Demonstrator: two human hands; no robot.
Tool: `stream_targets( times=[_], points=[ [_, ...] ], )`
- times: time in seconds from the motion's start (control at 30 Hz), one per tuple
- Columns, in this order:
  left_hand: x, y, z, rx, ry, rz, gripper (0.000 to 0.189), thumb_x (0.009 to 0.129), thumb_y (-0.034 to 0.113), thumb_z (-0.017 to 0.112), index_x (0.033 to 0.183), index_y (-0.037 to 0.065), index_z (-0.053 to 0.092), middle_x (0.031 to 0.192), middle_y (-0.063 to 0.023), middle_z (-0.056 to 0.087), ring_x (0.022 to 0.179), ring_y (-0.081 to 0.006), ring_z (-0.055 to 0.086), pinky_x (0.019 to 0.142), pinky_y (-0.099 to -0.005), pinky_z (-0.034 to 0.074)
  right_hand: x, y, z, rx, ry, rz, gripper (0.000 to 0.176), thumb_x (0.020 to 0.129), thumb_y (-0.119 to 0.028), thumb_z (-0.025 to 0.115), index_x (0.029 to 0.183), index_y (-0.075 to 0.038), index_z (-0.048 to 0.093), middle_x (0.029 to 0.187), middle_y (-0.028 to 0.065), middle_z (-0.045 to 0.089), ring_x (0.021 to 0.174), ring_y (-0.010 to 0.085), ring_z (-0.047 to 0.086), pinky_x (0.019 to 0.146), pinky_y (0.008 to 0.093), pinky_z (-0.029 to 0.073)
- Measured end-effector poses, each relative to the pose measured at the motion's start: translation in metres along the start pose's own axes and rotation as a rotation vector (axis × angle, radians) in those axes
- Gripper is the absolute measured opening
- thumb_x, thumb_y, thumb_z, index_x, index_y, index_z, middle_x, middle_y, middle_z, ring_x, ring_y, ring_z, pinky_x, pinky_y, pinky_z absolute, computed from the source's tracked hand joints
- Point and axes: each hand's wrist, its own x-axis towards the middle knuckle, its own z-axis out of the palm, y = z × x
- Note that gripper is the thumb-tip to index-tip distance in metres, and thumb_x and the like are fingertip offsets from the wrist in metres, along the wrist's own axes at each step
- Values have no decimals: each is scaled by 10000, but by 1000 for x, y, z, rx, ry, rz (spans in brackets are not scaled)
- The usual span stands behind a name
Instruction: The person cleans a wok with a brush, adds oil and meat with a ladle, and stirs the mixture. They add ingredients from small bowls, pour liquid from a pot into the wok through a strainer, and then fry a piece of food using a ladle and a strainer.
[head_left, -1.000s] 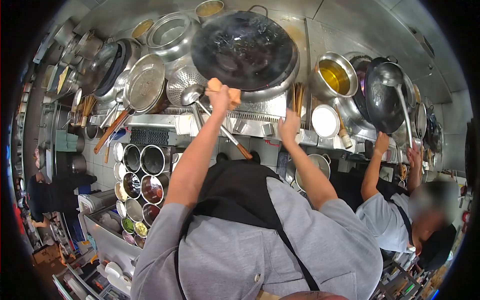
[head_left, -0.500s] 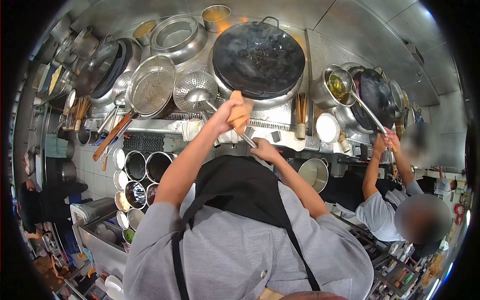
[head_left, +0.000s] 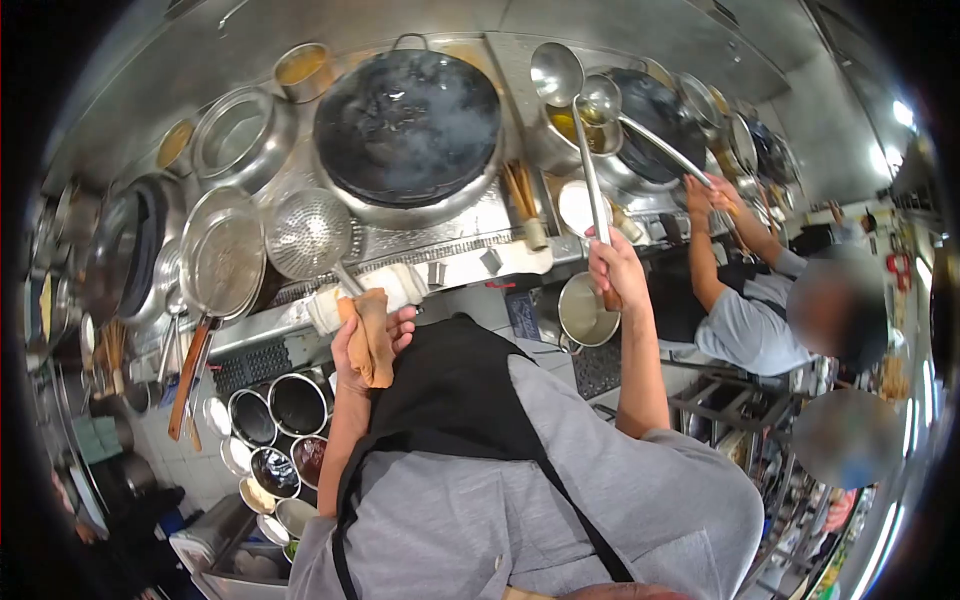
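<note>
Black wok [head_left: 407,125], pale vapor over it. Left hand [head_left: 350,355] gripping tan cloth [head_left: 374,335], near side of wok, fingers curled loosely. Right hand [head_left: 615,270] closed on handle of ladle [head_left: 588,165], right of wok and nearer person; ladle's bowl end points away. Perforated skimmer [head_left: 309,234] near-left of wok, wire strainer [head_left: 222,250] farther left. Bamboo brush [head_left: 522,200] near-right of wok. Co-worker's 2 hands [head_left: 699,195], well right of wok, hold 2nd ladle [head_left: 600,100], bowl at metal pot [head_left: 552,148] with yellow liquid.
</note>
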Motion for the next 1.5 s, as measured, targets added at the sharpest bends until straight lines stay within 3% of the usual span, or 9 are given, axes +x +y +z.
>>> stream_targets(
  times=[0.1,0.23,0.4,0.7,0.97,1.07,1.23,1.4,1.5],
  points=[
    [34,6,-42,178,-449,36,611,956,395,580,1408,19,415,960,-195,620,685,-243,586,594,-307,501,6,4,-6,-47,140,-28,205,999,-157,519,1176,-53,521,618,-32,422,410,54,375,364,231,342],
    [38,7,-27,259,-571,85,613,917,309,658,1382,-12,421,968,-176,621,699,-222,597,584,-289,505,-4,9,-14,0,124,-21,220,988,-147,527,1179,-37,527,612,-26,430,406,61,391,366,234,357],
    [42,-1,-20,309,-539,121,618,866,277,695,1336,-46,458,941,-173,621,674,-225,596,581,-293,513,-10,21,-13,-7,56,-2,233,992,-148,546,1186,-19,546,608,-21,438,386,75,391,362,240,358],
    [47,-17,-28,306,-405,84,543,853,236,691,1277,-43,499,924,-164,619,679,-232,617,600,-307,540,76,36,-65,-167,343,-6,103,961,-152,569,1009,-61,554,621,-17,507,423,87,451,380,272,370],
    [47,-39,-28,286,-313,114,449,915,184,657,1285,-14,496,1009,-155,645,820,-248,647,726,-344,568,63,29,-103,533,157,87,136,1000,-149,546,1107,-67,536,606,-57,426,427,63,397,377,246,334],
    [43,-51,-21,294,-269,152,433,922,186,655,1280,-7,503,1035,-156,658,850,-250,655,775,-360,563,53,18,-113,573,-10,79,194,1020,-145,505,1179,-39,541,617,-61,414,419,50,380,369,242,354],
    [32,-72,-3,272,-165,199,382,939,228,624,1226,-10,544,1010,-157,675,848,-249,666,784,-362,555,63,-15,-79,173,-177,165,227,1012,-131,459,1217,-43,497,614,-40,400,394,54,369,343,235,330],
    [-1,-104,-3,162,-36,225,433,932,278,608,1235,-20,524,951,-167,669,759,-252,663,722,-355,554,158,34,-40,-287,-425,142,216,953,-108,582,1144,-25,525,624,-19,492,406,82,439,361,241,355],
    [-33,-126,-17,127,38,334,472,927,277,608,1271,-28,499,957,-170,659,746,-239,657,705,-339,551,187,65,-1,-461,-394,11,180,961,-90,570,1134,-54,535,625,-22,486,415,74,434,358,248,351]
  ],
)
